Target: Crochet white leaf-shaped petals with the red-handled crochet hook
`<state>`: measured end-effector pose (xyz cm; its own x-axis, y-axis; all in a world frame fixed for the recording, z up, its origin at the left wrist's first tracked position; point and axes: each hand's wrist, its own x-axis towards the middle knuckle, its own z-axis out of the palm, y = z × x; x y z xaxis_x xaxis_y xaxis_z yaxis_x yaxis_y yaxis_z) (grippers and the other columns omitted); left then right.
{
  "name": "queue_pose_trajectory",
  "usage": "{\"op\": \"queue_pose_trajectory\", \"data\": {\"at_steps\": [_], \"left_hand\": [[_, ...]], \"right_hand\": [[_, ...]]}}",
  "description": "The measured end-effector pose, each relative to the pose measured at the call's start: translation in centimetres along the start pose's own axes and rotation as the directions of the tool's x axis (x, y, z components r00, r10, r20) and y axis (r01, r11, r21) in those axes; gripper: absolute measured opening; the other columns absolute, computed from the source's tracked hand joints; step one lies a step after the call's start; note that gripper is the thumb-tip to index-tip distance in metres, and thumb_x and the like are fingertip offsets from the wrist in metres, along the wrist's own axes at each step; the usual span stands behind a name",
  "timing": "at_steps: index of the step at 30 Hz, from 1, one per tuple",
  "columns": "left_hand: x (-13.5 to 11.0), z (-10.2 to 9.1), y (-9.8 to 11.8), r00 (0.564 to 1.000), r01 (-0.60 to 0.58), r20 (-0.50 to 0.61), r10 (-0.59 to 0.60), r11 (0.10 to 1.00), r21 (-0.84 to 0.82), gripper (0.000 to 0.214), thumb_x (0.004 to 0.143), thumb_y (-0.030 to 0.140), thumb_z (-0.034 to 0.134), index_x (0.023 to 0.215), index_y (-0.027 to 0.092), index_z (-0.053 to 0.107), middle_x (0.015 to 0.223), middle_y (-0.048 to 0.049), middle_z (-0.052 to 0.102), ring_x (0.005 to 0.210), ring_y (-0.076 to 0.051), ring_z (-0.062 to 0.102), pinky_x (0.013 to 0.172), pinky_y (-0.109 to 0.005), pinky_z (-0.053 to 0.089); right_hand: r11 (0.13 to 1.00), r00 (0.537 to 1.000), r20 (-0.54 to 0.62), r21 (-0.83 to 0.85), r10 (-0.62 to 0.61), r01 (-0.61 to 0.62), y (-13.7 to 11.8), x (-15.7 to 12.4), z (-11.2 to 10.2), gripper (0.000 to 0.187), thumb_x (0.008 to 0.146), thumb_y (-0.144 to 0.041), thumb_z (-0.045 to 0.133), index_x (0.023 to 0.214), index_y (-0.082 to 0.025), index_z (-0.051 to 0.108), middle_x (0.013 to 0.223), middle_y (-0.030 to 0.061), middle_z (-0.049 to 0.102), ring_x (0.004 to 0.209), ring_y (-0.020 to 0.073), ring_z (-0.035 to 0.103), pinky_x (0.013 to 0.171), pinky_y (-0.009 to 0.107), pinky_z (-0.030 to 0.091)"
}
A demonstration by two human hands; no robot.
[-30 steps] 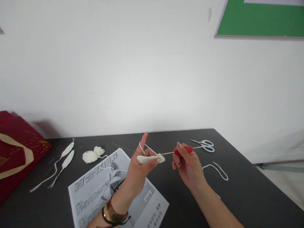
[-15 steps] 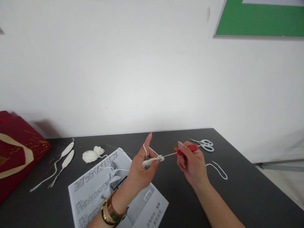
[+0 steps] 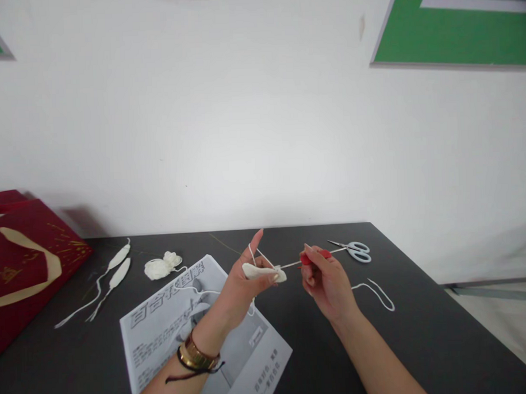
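My left hand (image 3: pixel 241 287) pinches a small white crocheted piece (image 3: pixel 263 272) between thumb and fingers, with the forefinger raised and white yarn (image 3: pixel 258 253) looped over it. My right hand (image 3: pixel 327 284) is closed around a crochet hook with a red handle (image 3: pixel 313 257). The hook's metal tip reaches left into the end of the white piece. Both hands hover above the dark table (image 3: pixel 423 335). A yarn strand runs down from the left hand across the printed sheet (image 3: pixel 176 323).
Small scissors (image 3: pixel 355 251) lie behind my right hand, and a loose white yarn end (image 3: pixel 376 292) lies to its right. Two white petal-like pieces (image 3: pixel 114 270) and a small yarn bundle (image 3: pixel 162 266) lie at the left. A dark red bag (image 3: pixel 24 268) stands at the far left.
The hook drew back to the right and has now gone into the white piece again. My left hand shifted slightly and keeps its pinch.
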<state>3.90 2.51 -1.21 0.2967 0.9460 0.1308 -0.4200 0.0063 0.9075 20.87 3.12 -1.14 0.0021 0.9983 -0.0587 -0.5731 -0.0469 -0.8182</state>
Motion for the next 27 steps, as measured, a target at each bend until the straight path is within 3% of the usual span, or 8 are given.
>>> {"op": "queue_pose_trajectory", "data": {"at_steps": [4, 8, 14, 21, 27], "left_hand": [[-0.2, 0.4, -0.1, 0.999, 0.046, -0.02, -0.048, 0.996, -0.076, 0.088, 0.072, 0.014, 0.073, 0.144, 0.031, 0.027, 0.085, -0.0015, 0.064, 0.073, -0.012, 0.058, 0.065, -0.024, 0.041], [-0.4, 0.6, -0.1, 0.997, 0.027, -0.064, -0.031, 0.997, -0.069, 0.085, 0.072, 0.013, 0.073, 0.143, 0.031, 0.031, 0.073, 0.003, 0.061, 0.066, -0.009, 0.055, 0.062, -0.021, 0.037], [-0.5, 0.6, 0.2, 1.0, -0.019, -0.022, 0.019, 1.0, -0.002, 0.089, 0.072, 0.013, 0.073, 0.144, 0.032, 0.026, 0.069, 0.0045, 0.057, 0.06, -0.007, 0.049, 0.056, -0.02, 0.033], [-0.3, 0.3, 1.0, 0.995, 0.019, 0.093, -0.045, 0.966, 0.26, 0.092, 0.073, 0.013, 0.067, 0.147, 0.028, 0.015, 0.066, 0.0055, 0.056, 0.051, -0.006, 0.04, 0.049, -0.02, 0.026], [-0.3, 0.1, 1.0, 0.985, -0.001, 0.153, -0.085, 0.871, 0.491, 0.089, 0.072, 0.007, 0.06, 0.148, 0.025, 0.016, 0.067, 0.0055, 0.056, 0.053, -0.008, 0.042, 0.049, -0.021, 0.031]], "right_hand": [[1.0, 1.0, 0.023, -0.016, 0.01, -0.009, 0.0, 0.0, 0.1, 0.027, 0.079, -0.038, 0.067, 0.066, -0.017, 0.056, 0.041, -0.0075, 0.048, 0.031, 0.0047, 0.035, 0.026, 0.014, 0.033], [0.999, 0.999, 0.032, -0.032, 0.009, -0.008, -0.1, -0.1, 0.2, 0.028, 0.079, -0.04, 0.067, 0.068, -0.017, 0.057, 0.041, -0.0077, 0.048, 0.031, 0.0045, 0.035, 0.026, 0.014, 0.034], [0.994, 0.995, 0.02, -0.061, -0.094, 0.095, -0.4, -0.4, 0.4, 0.032, 0.079, -0.041, 0.067, 0.062, -0.018, 0.053, 0.038, -0.0073, 0.048, 0.027, 0.0056, 0.037, 0.024, 0.015, 0.034], [0.979, 0.989, -0.005, -0.138, -0.15, 0.147, -0.4, -0.4, 0.5, 0.038, 0.08, -0.042, 0.064, 0.055, -0.019, 0.048, 0.032, -0.0087, 0.043, 0.022, 0.0043, 0.031, 0.022, 0.015, 0.027], [0.968, 0.99, -0.054, -0.226, -0.128, 0.113, 0.0, -0.3, 0.1, 0.04, 0.077, -0.046, 0.066, 0.054, -0.018, 0.048, 0.03, -0.0099, 0.038, 0.022, 0.002, 0.027, 0.024, 0.013, 0.018]]}}
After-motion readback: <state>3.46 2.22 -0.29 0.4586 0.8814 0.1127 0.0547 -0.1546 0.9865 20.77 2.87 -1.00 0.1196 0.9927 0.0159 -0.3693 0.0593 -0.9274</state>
